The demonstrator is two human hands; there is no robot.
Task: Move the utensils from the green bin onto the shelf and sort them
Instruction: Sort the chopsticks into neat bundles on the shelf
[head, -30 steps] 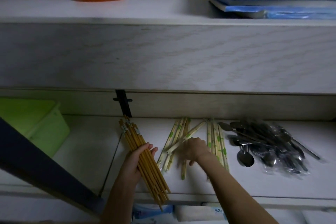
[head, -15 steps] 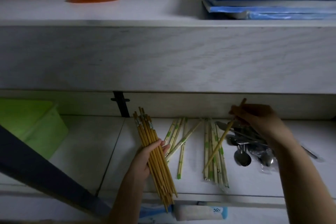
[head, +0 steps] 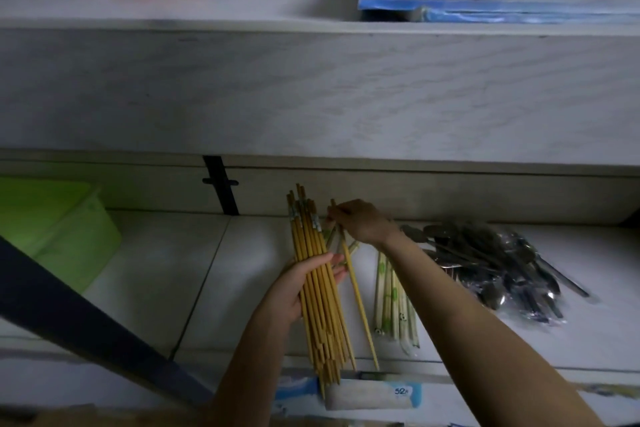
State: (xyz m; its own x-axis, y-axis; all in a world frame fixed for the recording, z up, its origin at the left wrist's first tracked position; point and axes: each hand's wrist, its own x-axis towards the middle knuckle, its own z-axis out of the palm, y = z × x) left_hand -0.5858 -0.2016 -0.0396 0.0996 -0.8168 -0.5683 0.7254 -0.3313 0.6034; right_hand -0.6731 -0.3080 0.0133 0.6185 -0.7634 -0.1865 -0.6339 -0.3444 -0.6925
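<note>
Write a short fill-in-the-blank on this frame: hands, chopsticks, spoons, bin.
1. The left hand grips the chopstick bundle, coloured ____.
2. The right hand pinches one loose chopstick just ____ of that bundle.
3. The wrapped chopsticks lie to the ____ of the metal spoons.
4. The bin at the left end of the shelf is ____.
Missing words: yellow; right; left; green.

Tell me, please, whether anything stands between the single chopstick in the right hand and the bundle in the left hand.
Nothing visible does. The single chopstick pinched by the right hand is held right of the yellow bundle gripped by the left hand, with open space between. The wrapped chopsticks lie below, on the shelf.
</note>
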